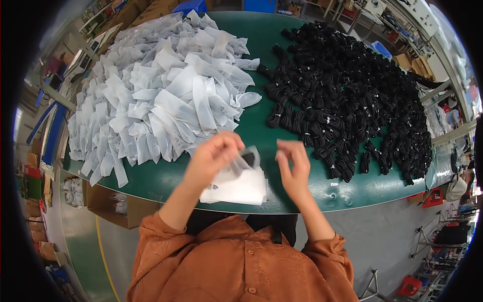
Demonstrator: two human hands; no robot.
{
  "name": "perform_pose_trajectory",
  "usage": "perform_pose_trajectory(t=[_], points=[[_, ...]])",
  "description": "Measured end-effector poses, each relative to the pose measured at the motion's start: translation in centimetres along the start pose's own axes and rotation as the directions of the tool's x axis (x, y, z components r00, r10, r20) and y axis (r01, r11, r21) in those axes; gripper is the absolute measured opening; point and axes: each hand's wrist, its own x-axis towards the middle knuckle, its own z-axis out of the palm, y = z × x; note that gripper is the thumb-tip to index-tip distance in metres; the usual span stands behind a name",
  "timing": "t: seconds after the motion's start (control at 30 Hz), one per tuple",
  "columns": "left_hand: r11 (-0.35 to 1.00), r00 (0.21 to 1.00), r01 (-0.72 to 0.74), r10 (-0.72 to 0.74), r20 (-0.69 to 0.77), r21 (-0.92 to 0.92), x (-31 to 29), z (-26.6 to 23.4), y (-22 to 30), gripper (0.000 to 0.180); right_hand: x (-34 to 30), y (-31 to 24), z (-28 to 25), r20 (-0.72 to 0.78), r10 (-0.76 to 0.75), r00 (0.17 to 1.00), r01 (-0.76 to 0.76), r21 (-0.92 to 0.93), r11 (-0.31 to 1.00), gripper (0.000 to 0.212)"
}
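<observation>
My left hand (pixel 212 157) is closed in a pinch on a translucent plastic bag (pixel 233 168), lifted over the near edge of the table. Its mouth gapes toward the right, and something dark shows at the opening; I cannot tell whether it lies inside or behind. Beneath it is a stack of flat whitish plastic bags (pixel 244 190). To the right of the bag, my right hand (pixel 295 168) is held in the air with thumb and fingers apart, nothing in it. Bundled black cables (pixel 347 108) make a big heap on the right.
A large heap of filled translucent bags (pixel 166 95) covers the left of the green table (pixel 269 38). Below the table's left edge stands an open cardboard box (pixel 113 204) with bags in it. Metal frames (pixel 443 138) and shelving flank the table.
</observation>
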Motion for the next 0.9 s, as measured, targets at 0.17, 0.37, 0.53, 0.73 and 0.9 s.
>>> perform_pose_trajectory(t=[0.17, 0.37, 0.53, 0.73, 0.9], points=[[0.979, 0.866, -0.189, 0.204, -0.457, 0.078, 7.0, -6.5, 3.8, 0.019, 6.0, 6.6, 2.7, 0.100, 0.012, 0.995, 0.042, -0.522, 0.852, 0.030], [0.676, 0.863, -0.240, 0.477, -0.166, 0.696, 1.1, -3.2, 1.3, 0.017, 4.8, 6.7, 4.0, 0.102, -0.039, 0.994, 0.096, -0.645, 0.758, 0.018], [0.643, 0.929, -0.354, 0.158, 0.334, 0.679, -4.8, 3.6, -6.0, 0.024, 1.3, 4.9, 1.8, 0.082, 0.140, 0.987, -0.098, -0.388, 0.916, 0.045], [0.519, 0.935, -0.348, 0.135, 0.327, 0.781, -6.0, 5.1, -8.1, 0.018, -2.9, 2.7, -0.7, 0.078, 0.245, 0.966, -0.202, -0.359, 0.911, 0.034], [0.760, 0.991, -0.130, 0.072, 0.116, 0.637, -5.7, 4.9, -7.9, 0.010, -7.0, -0.4, -2.2, 0.061, 0.205, 0.977, -0.188, -0.204, 0.961, 0.031]])
